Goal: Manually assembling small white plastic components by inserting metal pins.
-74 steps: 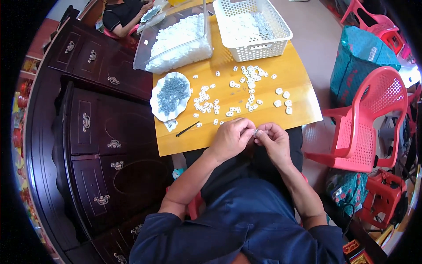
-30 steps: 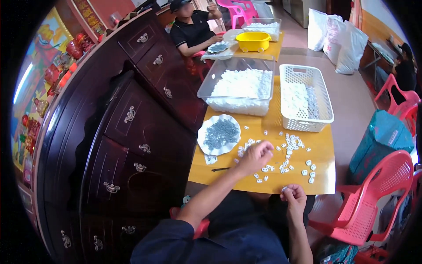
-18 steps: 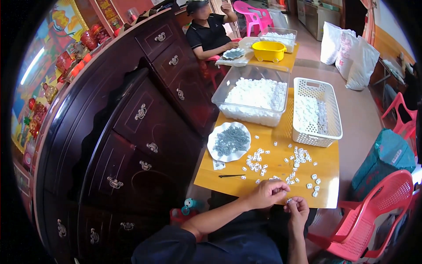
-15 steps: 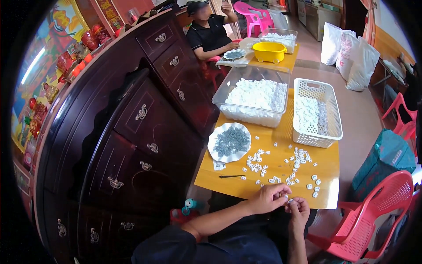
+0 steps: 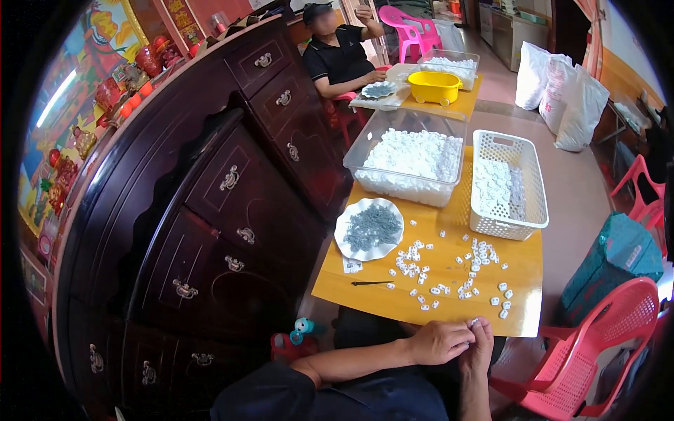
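My left hand [image 5: 444, 342] and my right hand [image 5: 479, 346] meet just past the table's near edge, fingers of both closed. A small white piece [image 5: 474, 321] shows at the fingertips of my right hand. Whatever my left fingers grip is hidden beside the right hand. On the yellow-brown table [image 5: 340, 288] lie many loose white pieces [image 5: 407, 263] with two dark spots each. Left of them stands a scalloped white plate [image 5: 341, 228] heaped with small grey parts [image 5: 372, 229]. A thin black tool [image 5: 372, 283] lies in front of that plate.
A clear bin [image 5: 400, 186] full of white pieces and a white perforated basket [image 5: 511, 228] stand farther back. Beyond them are a yellow tub [image 5: 434, 88] and a seated person [image 5: 344, 56]. Dark drawers [image 5: 232, 231] line the left; a pink-red chair [image 5: 597, 344] stands right.
My left hand has moved down and closer against my right hand, its fingers curling more. A white piece now shows higher, at the right fingertips. The view has shifted slightly.
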The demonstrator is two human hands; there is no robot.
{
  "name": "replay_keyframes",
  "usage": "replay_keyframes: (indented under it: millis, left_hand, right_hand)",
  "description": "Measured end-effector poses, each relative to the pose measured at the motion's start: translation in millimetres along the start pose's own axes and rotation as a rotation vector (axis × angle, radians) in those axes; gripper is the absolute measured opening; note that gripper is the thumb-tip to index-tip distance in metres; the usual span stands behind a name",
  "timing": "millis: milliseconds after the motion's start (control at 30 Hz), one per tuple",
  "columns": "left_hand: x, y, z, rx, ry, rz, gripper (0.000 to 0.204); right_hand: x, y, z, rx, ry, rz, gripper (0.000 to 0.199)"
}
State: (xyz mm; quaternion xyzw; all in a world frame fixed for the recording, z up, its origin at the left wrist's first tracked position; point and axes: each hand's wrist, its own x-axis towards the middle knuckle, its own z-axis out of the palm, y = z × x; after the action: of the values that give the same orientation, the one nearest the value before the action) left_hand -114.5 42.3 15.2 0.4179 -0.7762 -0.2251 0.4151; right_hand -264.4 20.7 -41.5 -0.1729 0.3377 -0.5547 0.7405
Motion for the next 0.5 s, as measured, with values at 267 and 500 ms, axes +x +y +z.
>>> replay_keyframes:
  millis: [267, 500]
  left_hand:
    - [-12.2, 0.4, 13.4, 0.010, -0.068, 0.022, 0.017]
    - [-22.6, -4.1, 15.9, -0.002, -0.111, -0.028, 0.014]
  right_hand:
    - [-2.1, 3.2, -1.6, 0.079, -0.043, 0.089, 0.010]
    - [-5.3, 9.1, 4.4, 0.119, -0.029, 0.123, 0.014]
